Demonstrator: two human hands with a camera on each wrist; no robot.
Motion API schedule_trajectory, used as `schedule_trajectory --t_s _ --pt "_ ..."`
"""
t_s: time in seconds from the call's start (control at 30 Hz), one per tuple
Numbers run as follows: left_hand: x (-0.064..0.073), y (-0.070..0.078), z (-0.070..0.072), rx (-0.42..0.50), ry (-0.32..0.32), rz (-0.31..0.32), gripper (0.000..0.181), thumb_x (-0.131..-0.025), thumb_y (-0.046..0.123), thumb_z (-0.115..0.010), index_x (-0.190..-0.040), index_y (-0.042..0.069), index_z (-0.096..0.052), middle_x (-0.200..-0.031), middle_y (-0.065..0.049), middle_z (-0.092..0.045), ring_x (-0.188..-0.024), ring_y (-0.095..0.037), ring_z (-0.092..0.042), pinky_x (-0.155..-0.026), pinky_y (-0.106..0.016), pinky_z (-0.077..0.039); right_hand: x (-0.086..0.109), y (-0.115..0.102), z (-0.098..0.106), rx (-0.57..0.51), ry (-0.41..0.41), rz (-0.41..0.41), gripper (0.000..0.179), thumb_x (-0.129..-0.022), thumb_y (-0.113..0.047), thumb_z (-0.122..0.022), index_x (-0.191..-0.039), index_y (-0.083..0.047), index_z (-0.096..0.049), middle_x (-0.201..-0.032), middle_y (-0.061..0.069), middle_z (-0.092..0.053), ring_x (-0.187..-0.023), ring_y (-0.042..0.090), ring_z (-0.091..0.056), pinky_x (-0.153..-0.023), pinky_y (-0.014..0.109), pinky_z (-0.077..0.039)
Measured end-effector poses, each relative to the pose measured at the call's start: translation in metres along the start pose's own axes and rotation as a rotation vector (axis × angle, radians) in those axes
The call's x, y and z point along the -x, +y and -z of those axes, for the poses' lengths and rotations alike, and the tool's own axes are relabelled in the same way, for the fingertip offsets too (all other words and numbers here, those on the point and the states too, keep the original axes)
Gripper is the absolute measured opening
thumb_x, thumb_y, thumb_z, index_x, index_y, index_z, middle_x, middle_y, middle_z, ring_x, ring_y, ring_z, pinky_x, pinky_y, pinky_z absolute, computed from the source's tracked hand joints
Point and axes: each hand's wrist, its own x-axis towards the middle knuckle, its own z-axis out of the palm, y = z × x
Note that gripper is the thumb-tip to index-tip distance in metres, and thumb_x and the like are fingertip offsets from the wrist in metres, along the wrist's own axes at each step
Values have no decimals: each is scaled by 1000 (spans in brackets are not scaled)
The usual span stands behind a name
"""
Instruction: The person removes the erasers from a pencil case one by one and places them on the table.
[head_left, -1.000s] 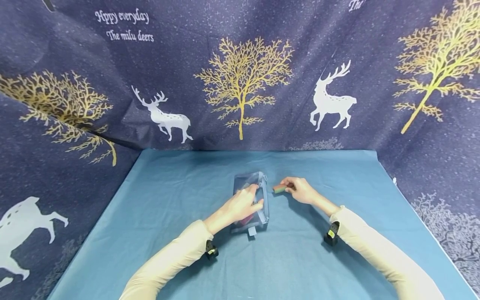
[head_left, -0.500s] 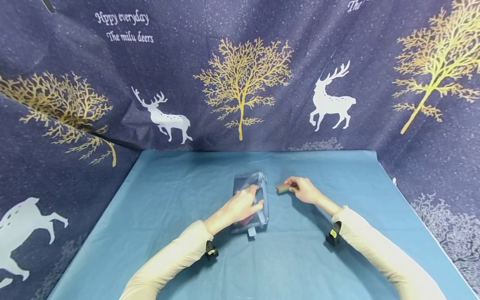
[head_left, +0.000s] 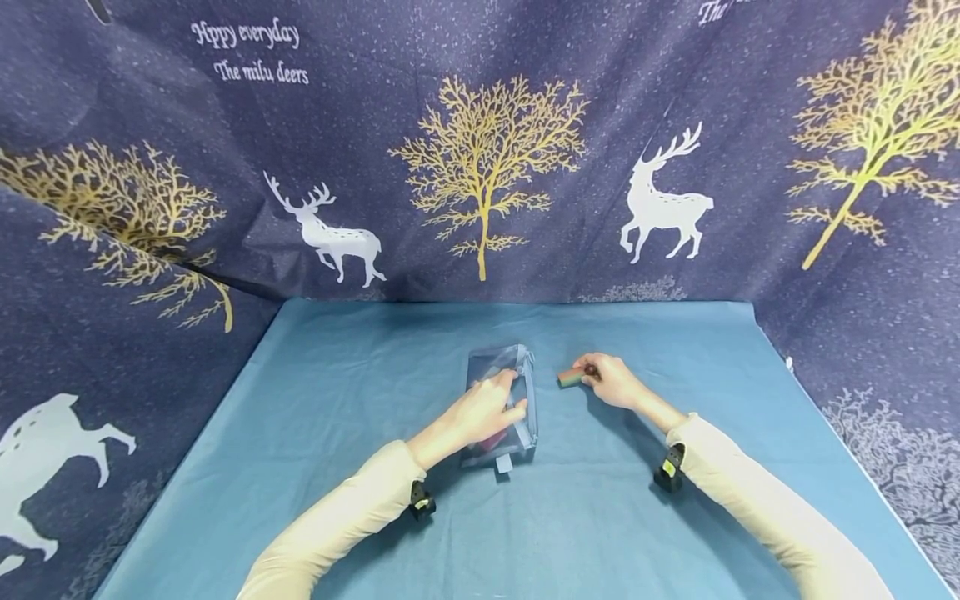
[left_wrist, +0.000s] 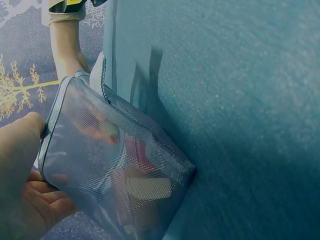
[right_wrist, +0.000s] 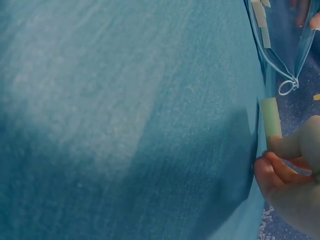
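Observation:
My left hand (head_left: 482,410) grips the rim of a translucent mesh zip pouch (left_wrist: 85,150), its thumb and fingers at the mouth. Through the mesh show several small pieces, among them a cream block (left_wrist: 150,188) and a reddish piece (left_wrist: 137,152). The pouch mouth gapes in the right wrist view, with a zip pull ring (right_wrist: 288,87) at its corner. To the right of the pouch, apart from it, my right hand (head_left: 609,382) pinches one end of a small block (head_left: 572,377), reddish-brown on top and green along the side. Its pale green face (right_wrist: 271,119) shows in the right wrist view.
Blue cloth (head_left: 360,358) covers the table. A dark blue curtain (head_left: 570,275) printed with deer and trees hangs behind and at the sides. A white tag (head_left: 504,463) sticks out from the pouch's near end.
My right hand has drawn slightly right, away from the pouch, with the block still pinched. My left hand and the pouch stay where they were.

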Motion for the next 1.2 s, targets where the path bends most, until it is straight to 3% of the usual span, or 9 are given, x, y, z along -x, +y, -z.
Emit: schedule_trajectory --t_s 0.27,0.43,1.0,1.2 --pt "2 1 2 -13 5 0 55 -90 39 -45 -127 -1 -45 -124 -14 -57 -108 -24 -58 -89 -48 -46 -1 5 -2 24 17 22 22 -85 -3 -59 -107 -3 -63 -97 15 -60 -83 21 -56 -71 37 -47" --pt "2 1 2 -19 -3 -4 55 -90 39 -45 -127 -2 -45 -124 -15 -57 -106 -24 -59 -89 -49 -46 -1 7 -1 36 -13 18 22 -85 -4 -59 -106 -3 -63 -91 12 -59 -76 17 -50 -67 33 -42" --pt "2 0 2 -30 7 -11 55 -90 40 -44 -127 -1 -45 -123 -13 -57 -100 -21 -60 -87 -43 -49 -3 2 -2 65 -49 -23 30 -83 -14 -64 -112 -7 -62 -100 11 -59 -85 22 -50 -69 36 -41" --pt "2 0 3 -39 27 -26 54 -90 39 -45 -127 -1 -46 -122 -13 -59 -96 -20 -61 -82 -38 -51 -4 2 -3 35 -4 -16 29 -84 -12 -61 -111 -5 -62 -102 13 -58 -88 25 -53 -72 40 -45"
